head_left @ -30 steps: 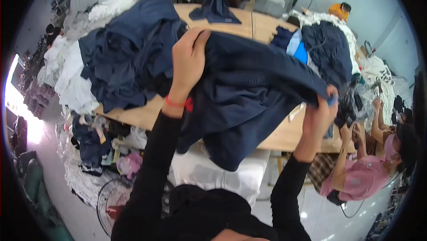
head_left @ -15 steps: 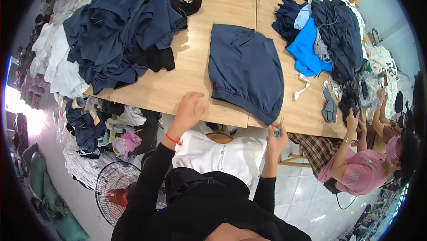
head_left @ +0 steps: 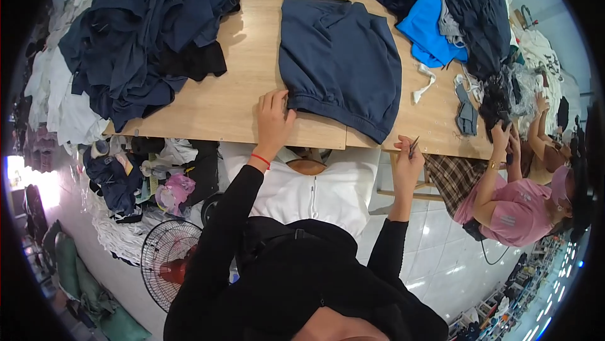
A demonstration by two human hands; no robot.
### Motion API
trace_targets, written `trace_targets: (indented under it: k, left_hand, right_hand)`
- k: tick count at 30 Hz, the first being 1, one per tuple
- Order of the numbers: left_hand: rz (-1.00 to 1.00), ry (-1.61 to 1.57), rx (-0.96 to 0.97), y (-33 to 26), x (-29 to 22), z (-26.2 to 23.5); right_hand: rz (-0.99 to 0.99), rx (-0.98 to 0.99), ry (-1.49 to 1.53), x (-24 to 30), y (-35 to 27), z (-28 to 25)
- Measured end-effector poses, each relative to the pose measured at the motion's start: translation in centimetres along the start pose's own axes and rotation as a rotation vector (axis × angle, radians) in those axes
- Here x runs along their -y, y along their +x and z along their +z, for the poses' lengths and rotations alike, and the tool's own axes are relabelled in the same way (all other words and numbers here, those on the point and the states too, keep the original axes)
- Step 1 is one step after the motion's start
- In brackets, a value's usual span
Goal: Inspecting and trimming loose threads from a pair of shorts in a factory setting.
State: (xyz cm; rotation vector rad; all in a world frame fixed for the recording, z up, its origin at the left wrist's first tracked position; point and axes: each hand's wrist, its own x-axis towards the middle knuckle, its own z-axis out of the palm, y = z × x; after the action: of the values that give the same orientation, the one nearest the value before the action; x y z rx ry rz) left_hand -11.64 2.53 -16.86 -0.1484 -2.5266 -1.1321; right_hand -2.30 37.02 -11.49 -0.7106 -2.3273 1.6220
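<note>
A dark blue garment (head_left: 343,57) lies flat on the wooden table in front of me, its gathered elastic band (head_left: 337,113) toward me. My left hand (head_left: 275,122) is at the band's left corner, thumb and fingers closing round the edge. Just off the garment's near right corner, my right hand (head_left: 408,163) holds small thread snips (head_left: 413,146), their blades pointing up and away from me. The snips do not touch the cloth.
Heaped dark blue garments (head_left: 138,39) cover the table's left side. Bright blue cloth (head_left: 428,29), a white strip (head_left: 423,83) and a grey piece (head_left: 466,114) lie to the right. A co-worker in pink (head_left: 513,209) sits there. A fan (head_left: 170,265) stands lower left.
My left hand has moved from above the bare table to the garment's near left corner. The view has shifted, so the table sits higher. My right hand still holds the snips.
</note>
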Motion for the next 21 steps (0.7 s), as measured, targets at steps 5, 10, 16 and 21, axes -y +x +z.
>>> trace_targets:
  k: [5,10,16,21]
  left_hand:
    - [0.005,0.13,-0.039,0.2,-0.3,0.9]
    - [0.004,0.209,-0.021,0.5,-0.9,0.5]
    - [-0.093,0.211,-0.007,1.4,-0.7,0.6]
    - [-0.674,-1.082,-0.076,3.7,-1.7,-1.4]
  right_hand:
    - [-0.323,-0.141,-0.308,-1.4,-0.8,1.5]
    - [-0.483,-0.111,-0.409,0.0,-0.4,6.2]
    - [-0.282,-0.168,0.061,0.5,1.8,7.5]
    - [0.553,0.408,1.285,4.7,-0.4,4.0]
